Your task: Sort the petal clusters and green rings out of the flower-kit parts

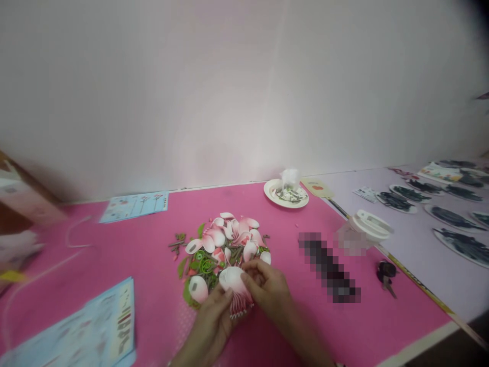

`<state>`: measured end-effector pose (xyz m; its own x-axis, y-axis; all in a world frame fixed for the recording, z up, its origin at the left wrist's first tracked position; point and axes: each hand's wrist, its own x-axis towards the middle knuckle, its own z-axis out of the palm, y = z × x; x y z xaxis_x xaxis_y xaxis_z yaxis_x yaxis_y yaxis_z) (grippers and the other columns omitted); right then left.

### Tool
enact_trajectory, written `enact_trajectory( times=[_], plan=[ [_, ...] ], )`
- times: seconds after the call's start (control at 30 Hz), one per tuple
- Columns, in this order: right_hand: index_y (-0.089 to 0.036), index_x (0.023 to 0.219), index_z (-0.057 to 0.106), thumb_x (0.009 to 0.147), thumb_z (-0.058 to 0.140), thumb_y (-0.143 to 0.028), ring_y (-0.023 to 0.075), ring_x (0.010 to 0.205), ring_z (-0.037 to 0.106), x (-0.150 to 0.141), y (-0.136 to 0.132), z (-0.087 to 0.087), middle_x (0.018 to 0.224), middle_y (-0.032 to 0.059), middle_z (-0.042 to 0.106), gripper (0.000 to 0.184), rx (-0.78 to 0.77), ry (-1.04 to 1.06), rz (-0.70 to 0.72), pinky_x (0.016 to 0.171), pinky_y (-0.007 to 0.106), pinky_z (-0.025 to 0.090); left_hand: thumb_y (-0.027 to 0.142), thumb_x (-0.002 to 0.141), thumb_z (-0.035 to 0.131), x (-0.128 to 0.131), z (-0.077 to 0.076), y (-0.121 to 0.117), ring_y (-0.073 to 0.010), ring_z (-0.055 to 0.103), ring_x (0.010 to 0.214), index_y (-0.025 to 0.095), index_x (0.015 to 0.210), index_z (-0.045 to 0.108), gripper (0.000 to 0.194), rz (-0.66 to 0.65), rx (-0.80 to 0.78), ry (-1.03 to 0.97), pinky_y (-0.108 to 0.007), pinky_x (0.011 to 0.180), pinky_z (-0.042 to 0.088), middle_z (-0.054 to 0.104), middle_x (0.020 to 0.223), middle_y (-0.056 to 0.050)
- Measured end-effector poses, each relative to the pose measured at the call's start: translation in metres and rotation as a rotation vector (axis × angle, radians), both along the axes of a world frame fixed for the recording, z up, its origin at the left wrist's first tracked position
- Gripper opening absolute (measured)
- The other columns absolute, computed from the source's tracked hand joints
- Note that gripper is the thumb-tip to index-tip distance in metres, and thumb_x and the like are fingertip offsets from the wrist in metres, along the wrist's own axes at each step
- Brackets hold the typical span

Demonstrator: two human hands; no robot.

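A fanned stack of white-and-pink petal pieces (234, 285) sits between my two hands above the pink table. My left hand (216, 316) is closed on the stack from the lower left, thumb on top. With thumb and fingers pinched, my right hand (265, 285) grips the stack's right edge. Just beyond them lies a pile of loose petals (214, 237), mixed with green curled pieces (206, 263) and short brownish stem pieces. One pale petal (198, 289) rests at the pile's near left side.
Printed blue sheets (76, 331) lie at the near left, more sheets (135, 205) at the back. Right of the pile are a blurred-out dark object (328, 267), a white-lidded container (369, 224) and keys (387, 275). A plate (269, 191) holding scraps stands near the wall.
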<state>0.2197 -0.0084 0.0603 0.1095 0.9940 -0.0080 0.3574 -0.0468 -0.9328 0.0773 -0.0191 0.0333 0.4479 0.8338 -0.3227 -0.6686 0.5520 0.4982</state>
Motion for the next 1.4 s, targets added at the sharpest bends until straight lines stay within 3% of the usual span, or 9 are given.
enact_trajectory(
  times=[0.17,0.5,0.83,1.03,1.23,1.4],
  plan=[
    [-0.018,0.098,0.069,0.077,0.058,-0.024,0.0125,0.057,0.051,0.006,-0.006,0.003,0.066,-0.0011,0.057,0.024,-0.037,0.008,0.064,0.052,0.022,0.04,0.018,0.088,0.057,0.0,0.0,0.0,-0.0256,0.062,0.109,0.022,0.141,0.04,0.056,-0.022,0.004,-0.012,-0.043,0.095,0.048,0.067,0.12,-0.012],
    [-0.017,0.1,0.069,0.08,0.055,-0.024,0.0122,0.055,0.052,0.003,-0.011,0.003,0.065,-0.0011,0.057,0.026,0.016,-0.074,0.039,0.052,0.022,0.041,0.018,0.087,0.06,0.0,0.004,0.0,-0.0265,0.061,0.112,0.019,0.141,0.04,0.058,-0.019,-0.003,-0.015,-0.042,0.096,0.048,0.067,0.12,-0.014],
    [-0.024,0.116,0.063,0.08,0.063,-0.025,0.0127,0.063,0.053,0.005,-0.022,0.014,0.083,0.0004,0.061,0.035,0.043,-0.179,0.148,0.056,0.022,0.042,0.017,0.089,0.056,-0.002,0.005,0.001,-0.0247,0.061,0.112,0.021,0.14,0.043,0.052,-0.007,0.007,-0.007,-0.04,0.096,0.048,0.067,0.119,-0.012],
    [-0.022,0.11,0.064,0.083,0.055,-0.018,0.013,0.063,0.051,0.005,-0.026,0.006,0.077,0.0007,0.055,0.029,0.151,-0.285,0.174,0.057,0.023,0.042,0.018,0.089,0.057,-0.003,0.006,0.001,-0.0236,0.061,0.111,0.02,0.133,0.052,0.044,-0.023,0.025,-0.015,-0.038,0.095,0.048,0.068,0.12,-0.011],
    [-0.025,0.113,0.062,0.076,0.064,-0.018,0.0149,0.069,0.053,-0.002,-0.03,0.01,0.087,0.0011,0.057,0.037,0.105,-0.346,0.17,0.061,0.025,0.043,0.019,0.085,0.063,-0.003,0.006,-0.001,-0.0228,0.063,0.107,0.015,0.113,0.066,0.028,-0.01,0.013,0.01,-0.035,0.095,0.048,0.072,0.11,-0.01],
    [-0.026,0.108,0.063,0.076,0.06,-0.013,0.0141,0.068,0.054,-0.003,-0.03,0.006,0.091,0.0013,0.057,0.034,0.093,-0.38,0.18,0.061,0.024,0.043,0.021,0.083,0.067,-0.003,0.008,-0.001,-0.0227,0.065,0.104,0.016,0.112,0.066,0.03,0.001,-0.003,0.022,-0.034,0.093,0.049,0.073,0.107,-0.009]
  ],
)
